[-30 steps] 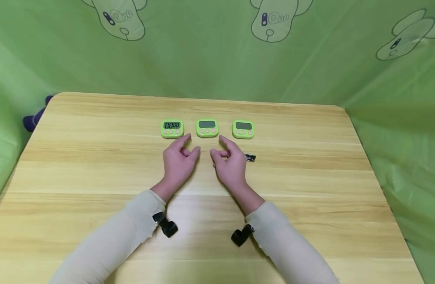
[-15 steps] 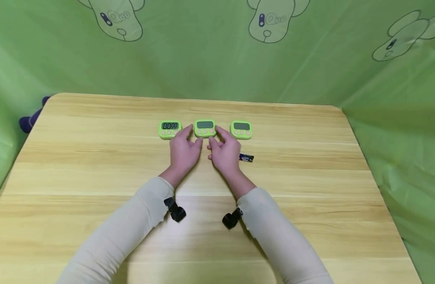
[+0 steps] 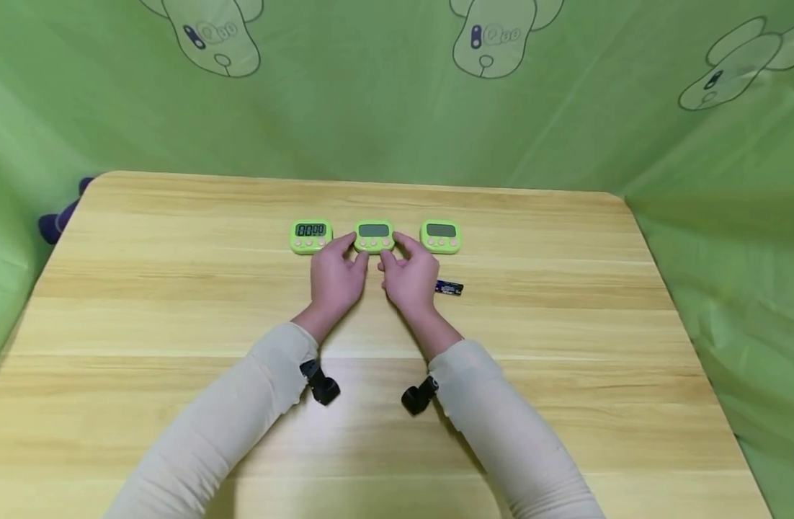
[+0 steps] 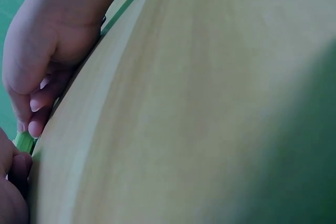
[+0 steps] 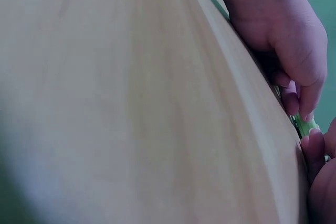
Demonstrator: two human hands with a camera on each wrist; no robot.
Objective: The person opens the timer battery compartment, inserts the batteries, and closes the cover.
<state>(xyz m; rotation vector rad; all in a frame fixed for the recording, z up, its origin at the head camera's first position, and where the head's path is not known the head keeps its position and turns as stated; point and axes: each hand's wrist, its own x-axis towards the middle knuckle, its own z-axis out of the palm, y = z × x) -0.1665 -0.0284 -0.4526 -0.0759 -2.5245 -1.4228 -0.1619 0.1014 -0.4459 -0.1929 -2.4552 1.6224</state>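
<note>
A green kitchen timer (image 3: 374,231) with a blank display and pink buttons lies in the middle of a row of three. My left hand (image 3: 335,280) holds its left side, forefinger at the side edge and thumb at the near edge. Opposite, my right hand (image 3: 411,282) grips the right side in the same way. Both wrist views show fingertips of the two hands on the green timer edge (image 4: 23,141). The left timer (image 3: 310,232) reads 00:00, and the left hand covers its near right corner. A blank-screened timer (image 3: 441,231) sits at right.
A small dark battery (image 3: 449,287) lies beside my right hand, partly hidden by it. The wooden table (image 3: 565,324) ends at a green cloth wall (image 3: 371,130) behind the timers. Something purple (image 3: 58,220) shows past the left table edge.
Both hands have moved forward and inward from the near side of the row to the middle timer and taken hold of it. Since half a second ago that timer has shifted slightly nearer.
</note>
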